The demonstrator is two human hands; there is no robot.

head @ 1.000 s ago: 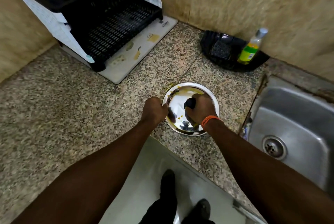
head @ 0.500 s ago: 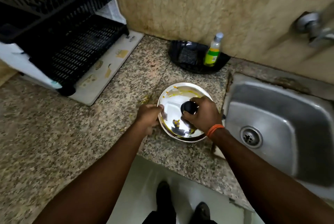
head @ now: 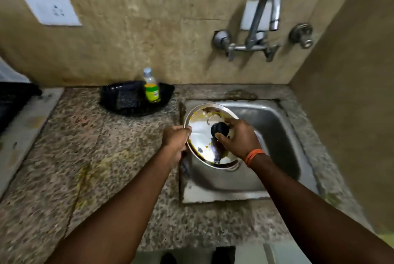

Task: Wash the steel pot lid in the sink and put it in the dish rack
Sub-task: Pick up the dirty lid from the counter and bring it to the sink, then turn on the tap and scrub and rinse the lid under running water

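Observation:
The steel pot lid (head: 201, 133), smeared with yellow food, hangs tilted over the left part of the steel sink (head: 277, 135). My right hand (head: 236, 138) grips its black knob, an orange band on the wrist. My left hand (head: 175, 139) pinches the lid's left rim. Only a dark corner of the dish rack (head: 12, 97) shows at the far left edge, standing on a pale mat (head: 27, 123).
A wall tap (head: 260, 22) arches above the sink's back. A black tray (head: 132, 97) with a scrub pad and a green-labelled bottle (head: 151, 86) sits against the wall left of the sink. Speckled granite counter (head: 96, 157) carries yellow smears.
Both hands lifted the lid off the counter and carried it right, over the sink. The view swung right, so the dish rack slid almost out of sight.

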